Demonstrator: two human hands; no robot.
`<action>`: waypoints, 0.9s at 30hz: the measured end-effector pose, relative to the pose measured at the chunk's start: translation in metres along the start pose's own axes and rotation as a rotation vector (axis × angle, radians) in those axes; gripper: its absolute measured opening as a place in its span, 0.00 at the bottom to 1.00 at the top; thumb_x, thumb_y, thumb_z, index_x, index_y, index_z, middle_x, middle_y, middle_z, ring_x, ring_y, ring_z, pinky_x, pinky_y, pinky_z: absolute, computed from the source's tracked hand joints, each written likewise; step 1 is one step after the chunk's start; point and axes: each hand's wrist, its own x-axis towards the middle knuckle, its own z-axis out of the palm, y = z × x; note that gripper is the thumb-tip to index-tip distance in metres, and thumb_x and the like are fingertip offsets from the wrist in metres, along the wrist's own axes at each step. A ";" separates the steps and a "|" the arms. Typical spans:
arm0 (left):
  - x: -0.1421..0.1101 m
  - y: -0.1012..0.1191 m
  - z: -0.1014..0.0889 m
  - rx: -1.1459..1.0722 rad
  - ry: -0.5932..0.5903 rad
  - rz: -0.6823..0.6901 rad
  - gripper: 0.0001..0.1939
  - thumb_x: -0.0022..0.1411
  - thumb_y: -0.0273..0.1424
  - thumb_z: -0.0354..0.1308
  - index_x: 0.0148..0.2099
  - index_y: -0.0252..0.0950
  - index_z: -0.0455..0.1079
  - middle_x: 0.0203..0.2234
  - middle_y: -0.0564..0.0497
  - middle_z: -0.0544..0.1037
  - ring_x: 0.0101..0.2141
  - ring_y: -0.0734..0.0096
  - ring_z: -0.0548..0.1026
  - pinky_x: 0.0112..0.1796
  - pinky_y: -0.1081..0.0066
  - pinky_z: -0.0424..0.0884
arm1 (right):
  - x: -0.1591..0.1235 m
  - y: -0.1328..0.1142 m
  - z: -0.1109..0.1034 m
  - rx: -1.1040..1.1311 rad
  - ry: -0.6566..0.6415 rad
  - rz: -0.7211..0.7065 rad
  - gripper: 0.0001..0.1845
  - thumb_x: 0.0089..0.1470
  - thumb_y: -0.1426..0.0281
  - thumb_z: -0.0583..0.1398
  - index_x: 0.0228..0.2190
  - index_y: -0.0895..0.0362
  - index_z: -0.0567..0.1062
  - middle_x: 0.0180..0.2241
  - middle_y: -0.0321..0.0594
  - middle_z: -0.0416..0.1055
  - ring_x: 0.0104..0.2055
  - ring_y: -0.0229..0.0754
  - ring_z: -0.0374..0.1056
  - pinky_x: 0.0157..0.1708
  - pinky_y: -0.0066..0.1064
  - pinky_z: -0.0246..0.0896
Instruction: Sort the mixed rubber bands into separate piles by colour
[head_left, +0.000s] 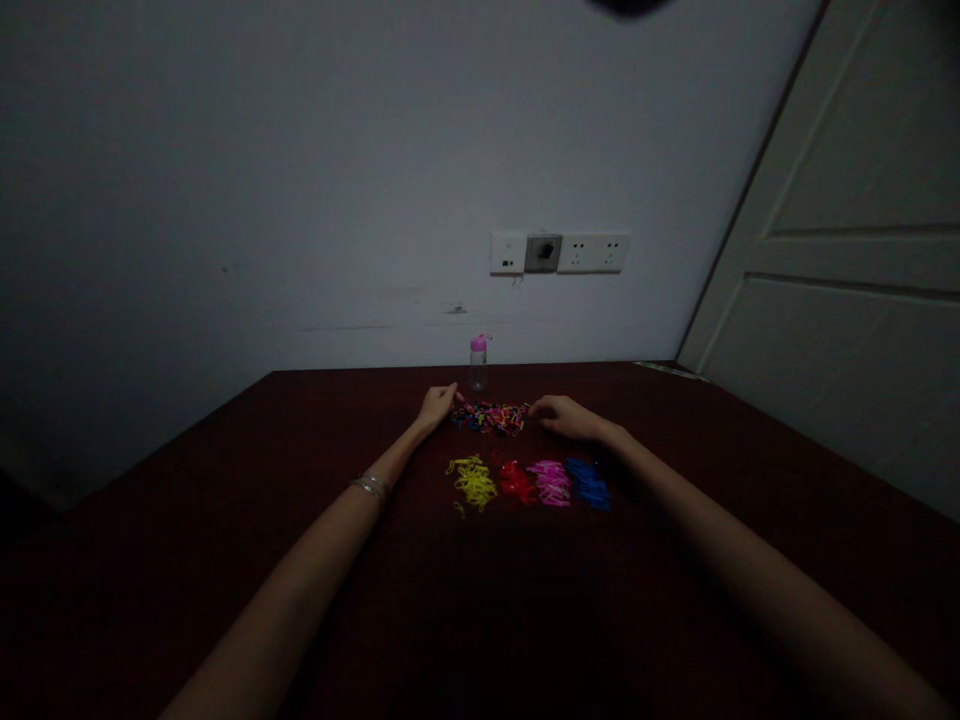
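Note:
A mixed pile of small multicoloured rubber bands point(493, 417) lies on the dark red table between both hands. At the pile's left end rests my left hand point(437, 406), its fingers loosely apart and their tips by the bands. My right hand point(567, 416) is at the right end, fingers curled inward with the tips against the edge bands; whatever may be between them is too small to make out. Nearer to me, sorted heaps lie in a row: yellow bands point(474, 482), red bands point(517, 483), pink bands point(551, 482) and blue bands point(589, 484).
A clear bottle with a pink lid point(478, 364) stands upright just behind the mixed pile. The table point(420, 620) reaches back to a pale wall with a row of sockets point(559, 253). A white door point(840, 260) is on the right. The light is dim.

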 end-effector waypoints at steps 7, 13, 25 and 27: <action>-0.003 0.004 0.000 0.030 -0.019 -0.024 0.28 0.58 0.45 0.41 0.30 0.27 0.73 0.10 0.55 0.60 0.16 0.78 0.57 0.21 0.76 0.54 | 0.017 0.001 0.016 0.108 -0.005 -0.034 0.18 0.44 0.81 0.53 0.39 0.61 0.73 0.36 0.42 0.72 0.37 0.38 0.67 0.39 0.28 0.59; 0.002 -0.004 0.002 -0.030 -0.035 -0.006 0.26 0.59 0.42 0.40 0.30 0.26 0.72 0.10 0.57 0.57 0.15 0.79 0.56 0.20 0.77 0.53 | 0.015 0.002 0.019 0.090 -0.002 -0.032 0.17 0.46 0.78 0.53 0.40 0.62 0.72 0.32 0.41 0.70 0.33 0.36 0.65 0.35 0.27 0.59; 0.000 -0.005 -0.001 -0.109 0.028 0.034 0.24 0.56 0.43 0.44 0.28 0.27 0.71 0.10 0.57 0.59 0.15 0.80 0.56 0.20 0.77 0.53 | 0.011 0.005 0.009 0.193 0.010 -0.006 0.18 0.45 0.77 0.53 0.40 0.62 0.70 0.28 0.39 0.68 0.29 0.36 0.62 0.31 0.27 0.57; -0.001 -0.003 -0.001 -0.070 0.057 0.071 0.23 0.54 0.43 0.47 0.28 0.27 0.72 0.12 0.55 0.63 0.17 0.80 0.58 0.21 0.77 0.54 | 0.010 0.003 0.003 0.237 0.023 0.004 0.17 0.44 0.76 0.54 0.40 0.61 0.69 0.28 0.39 0.67 0.29 0.36 0.62 0.30 0.27 0.57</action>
